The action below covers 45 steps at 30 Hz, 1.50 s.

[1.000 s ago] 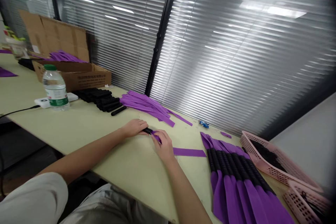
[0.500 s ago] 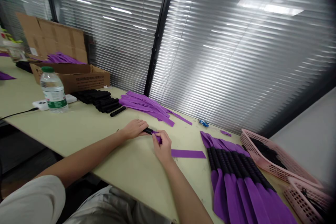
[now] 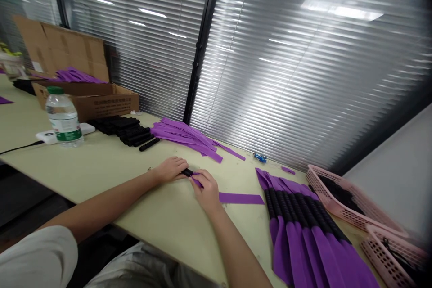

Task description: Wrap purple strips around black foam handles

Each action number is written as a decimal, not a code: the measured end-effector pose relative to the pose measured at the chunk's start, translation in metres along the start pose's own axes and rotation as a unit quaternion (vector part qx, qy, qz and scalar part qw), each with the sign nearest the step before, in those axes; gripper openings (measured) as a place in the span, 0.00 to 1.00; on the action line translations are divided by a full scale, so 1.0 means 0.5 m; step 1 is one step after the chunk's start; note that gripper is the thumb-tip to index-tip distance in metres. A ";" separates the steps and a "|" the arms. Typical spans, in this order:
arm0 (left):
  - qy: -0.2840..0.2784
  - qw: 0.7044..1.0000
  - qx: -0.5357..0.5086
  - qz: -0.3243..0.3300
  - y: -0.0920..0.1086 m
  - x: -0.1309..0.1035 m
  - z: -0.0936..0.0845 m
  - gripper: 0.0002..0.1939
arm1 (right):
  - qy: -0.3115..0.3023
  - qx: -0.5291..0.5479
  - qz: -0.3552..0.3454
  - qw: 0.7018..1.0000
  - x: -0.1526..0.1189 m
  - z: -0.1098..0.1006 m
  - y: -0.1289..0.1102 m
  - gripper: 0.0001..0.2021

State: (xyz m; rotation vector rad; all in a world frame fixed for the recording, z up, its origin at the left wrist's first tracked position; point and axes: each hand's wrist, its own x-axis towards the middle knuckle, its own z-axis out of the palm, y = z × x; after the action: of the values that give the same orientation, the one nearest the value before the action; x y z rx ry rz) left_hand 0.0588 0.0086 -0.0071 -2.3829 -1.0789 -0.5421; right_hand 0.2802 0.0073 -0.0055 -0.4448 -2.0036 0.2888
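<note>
My left hand [image 3: 173, 168] is closed around a black foam tube [image 3: 186, 172], whose right end sticks out past the fingers. At that end my right hand [image 3: 206, 189] pinches a purple strap [image 3: 197, 181], with fingertips against the tube's mouth. How far the strap goes into the tube is hidden by the fingers. A flat purple strip [image 3: 241, 198] runs out to the right from behind my right hand on the table. Farther right lies a row of black tubes [image 3: 297, 207] with purple straps [image 3: 313, 252] coming out of both ends.
Behind the hands are a pile of purple strips [image 3: 185, 138] and stacked black tubes [image 3: 118, 128]. To the left stand a water bottle [image 3: 64, 119], a white power strip [image 3: 47, 137] and a cardboard box [image 3: 114, 105]. Pink baskets [image 3: 340, 211] line the right side; blinds rise behind.
My right hand has shifted slightly left against the tube's end, and less of the purple strap shows. The whole view has moved a little. My left hand keeps its hold.
</note>
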 end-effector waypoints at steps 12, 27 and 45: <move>0.009 0.999 -0.014 -0.048 -0.029 0.007 -0.004 0.23 | -0.093 -0.122 0.040 0.987 0.005 -0.012 0.009 0.15; 0.030 0.999 0.018 -0.037 -0.028 0.002 -0.006 0.24 | -0.043 -0.100 -0.016 0.994 0.002 -0.008 0.006 0.14; 0.023 0.999 0.030 0.023 -0.012 0.001 -0.007 0.20 | -0.059 -0.059 -0.026 0.996 -0.001 -0.005 -0.007 0.12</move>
State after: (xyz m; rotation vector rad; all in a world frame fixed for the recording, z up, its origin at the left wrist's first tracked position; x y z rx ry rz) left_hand 0.0541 0.0104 -0.0025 -2.3263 -1.0052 -0.5377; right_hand 0.2820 0.0039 -0.0033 -0.4590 -2.1523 0.1680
